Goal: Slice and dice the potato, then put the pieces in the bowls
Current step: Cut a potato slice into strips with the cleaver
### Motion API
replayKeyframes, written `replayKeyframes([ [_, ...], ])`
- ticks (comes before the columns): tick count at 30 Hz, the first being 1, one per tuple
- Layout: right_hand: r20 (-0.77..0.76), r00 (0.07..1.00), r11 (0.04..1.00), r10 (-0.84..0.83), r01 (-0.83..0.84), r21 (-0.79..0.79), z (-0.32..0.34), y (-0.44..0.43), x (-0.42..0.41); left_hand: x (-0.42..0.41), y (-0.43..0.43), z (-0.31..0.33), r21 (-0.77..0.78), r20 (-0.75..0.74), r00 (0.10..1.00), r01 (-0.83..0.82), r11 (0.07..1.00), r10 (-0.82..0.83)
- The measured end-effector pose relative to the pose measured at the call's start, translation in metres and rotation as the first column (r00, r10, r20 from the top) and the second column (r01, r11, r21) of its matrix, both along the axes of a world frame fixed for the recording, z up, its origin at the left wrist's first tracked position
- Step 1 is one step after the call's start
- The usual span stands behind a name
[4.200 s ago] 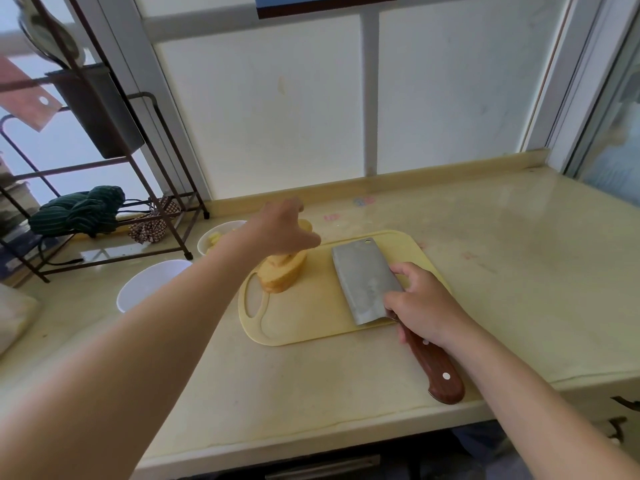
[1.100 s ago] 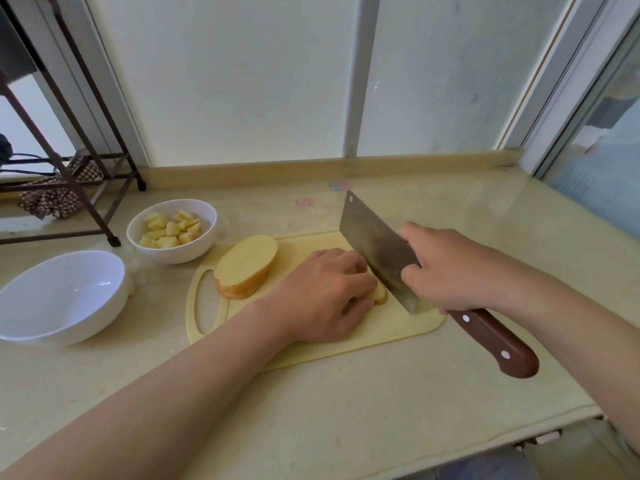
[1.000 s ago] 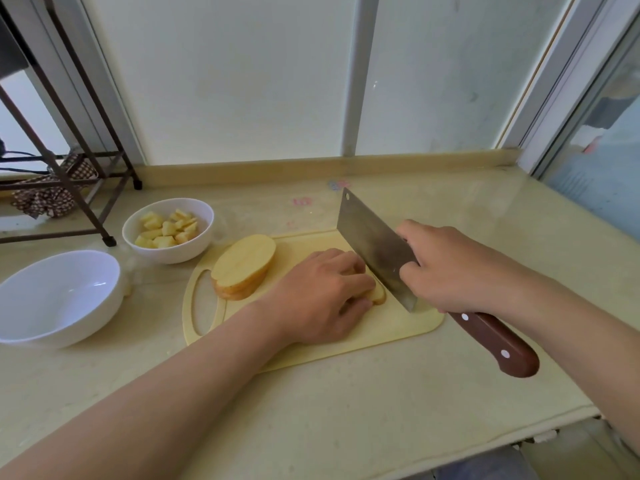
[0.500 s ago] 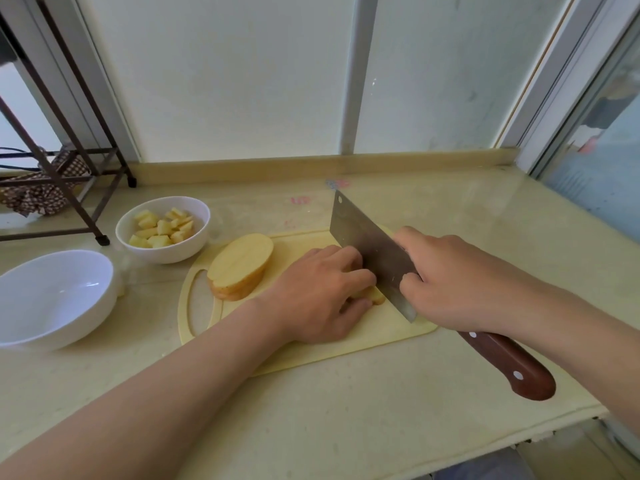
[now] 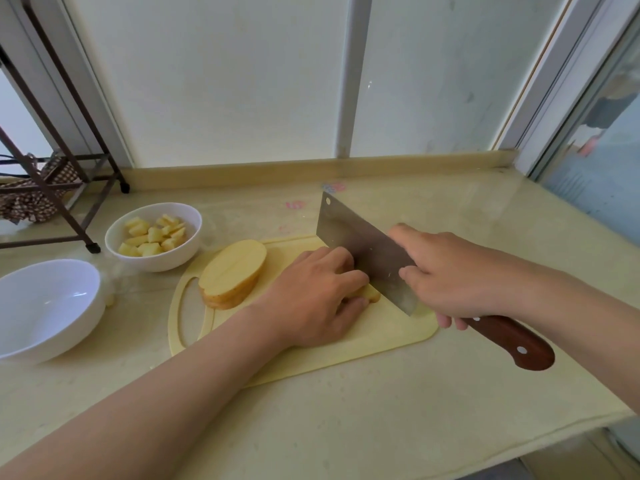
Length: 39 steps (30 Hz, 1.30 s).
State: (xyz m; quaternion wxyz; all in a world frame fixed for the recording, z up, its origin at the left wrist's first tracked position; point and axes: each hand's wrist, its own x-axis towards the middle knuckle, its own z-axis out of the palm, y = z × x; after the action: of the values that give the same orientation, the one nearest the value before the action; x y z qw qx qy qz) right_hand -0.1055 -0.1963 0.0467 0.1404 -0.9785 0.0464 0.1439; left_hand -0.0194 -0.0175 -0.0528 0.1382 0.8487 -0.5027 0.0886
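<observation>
A yellow cutting board [image 5: 377, 341] lies on the counter. A stack of potato slices [image 5: 232, 272] leans at its left end. My left hand [image 5: 311, 296] curls over a potato piece [image 5: 369, 293] mid-board and holds it down; most of the piece is hidden. My right hand [image 5: 457, 275] grips the cleaver [image 5: 363, 251] where blade meets wooden handle, with the blade edge down against the piece, next to my left fingertips. A small white bowl [image 5: 188, 249] left of the board holds several potato cubes [image 5: 152, 234]. A larger white bowl [image 5: 52, 303] stands empty at far left.
A dark metal rack [image 5: 62, 143] with a patterned cloth [image 5: 31, 199] stands at the back left. The wall panel runs behind the counter, a glass door is at the right. The counter's front edge [image 5: 485, 455] is near.
The cleaver has shifted a little left along the potato piece and stands lower on the board. My left hand stays on the piece. The view has drifted slightly.
</observation>
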Motion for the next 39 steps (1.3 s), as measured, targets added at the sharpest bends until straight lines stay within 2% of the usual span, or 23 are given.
replayKeyframes([
  [13, -0.022, 0.999, 1.000, 0.023, -0.023, 0.008, 0.001, 0.005, 0.001, 0.001, 0.002, -0.005, -0.048, -0.013, 1.000, 0.009, 0.999, -0.010],
  [19, 0.068, 0.997, 0.999, 0.032, -0.033, 0.024, 0.001, 0.005, -0.002, 0.001, 0.003, -0.003, -0.035, -0.013, 1.000, 0.009, 0.999, -0.009],
  [26, 0.087, 0.996, 0.999, -0.027, 0.024, 0.040, -0.001, -0.006, -0.004, 0.003, 0.005, -0.005, -0.078, -0.029, 1.000, 0.008, 0.997, -0.010],
  [39, 0.075, 0.997, 1.000, 0.000, -0.001, 0.014, -0.009, 0.007, 0.002, 0.003, 0.004, -0.004, -0.009, 0.010, 0.999, 0.030, 1.000, -0.030],
])
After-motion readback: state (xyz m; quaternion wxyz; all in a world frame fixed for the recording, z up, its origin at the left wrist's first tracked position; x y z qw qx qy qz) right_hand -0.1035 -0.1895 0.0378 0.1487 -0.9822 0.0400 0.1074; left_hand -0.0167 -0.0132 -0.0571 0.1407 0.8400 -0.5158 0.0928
